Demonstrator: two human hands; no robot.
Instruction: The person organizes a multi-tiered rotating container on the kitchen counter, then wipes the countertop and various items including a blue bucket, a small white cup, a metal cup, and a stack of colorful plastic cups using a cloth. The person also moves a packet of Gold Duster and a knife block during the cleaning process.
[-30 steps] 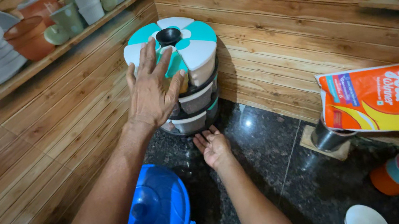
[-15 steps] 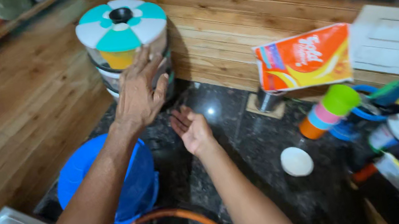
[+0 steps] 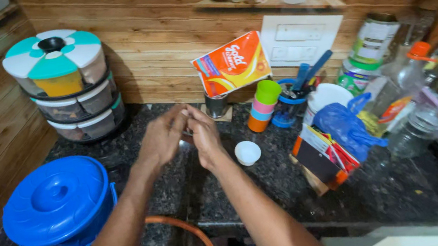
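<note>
Wood-panelled walls close in a dark speckled stone counter [image 3: 278, 190] crowded with kitchenware. At lower left sits a big blue lidded bucket [image 3: 57, 203]; at upper left, a tiered spice carousel [image 3: 63, 84] with teal and white lids. An orange packet [image 3: 232, 66] leans on a steel cup at upper centre, beside a stack of coloured cups [image 3: 263, 105].

Mid-frame, the person's left hand [image 3: 161, 138] and right hand [image 3: 203, 134] meet above the counter, fingertips pressed together. The grip appears pinched on something very small; what it is cannot be told from this view. A small white bowl [image 3: 247, 152] rests just right of the hands.

Judged from this, the work goes best low over the counter, near the bowl, with slow fingertip pressure so nothing spills onto the stone.
</note>
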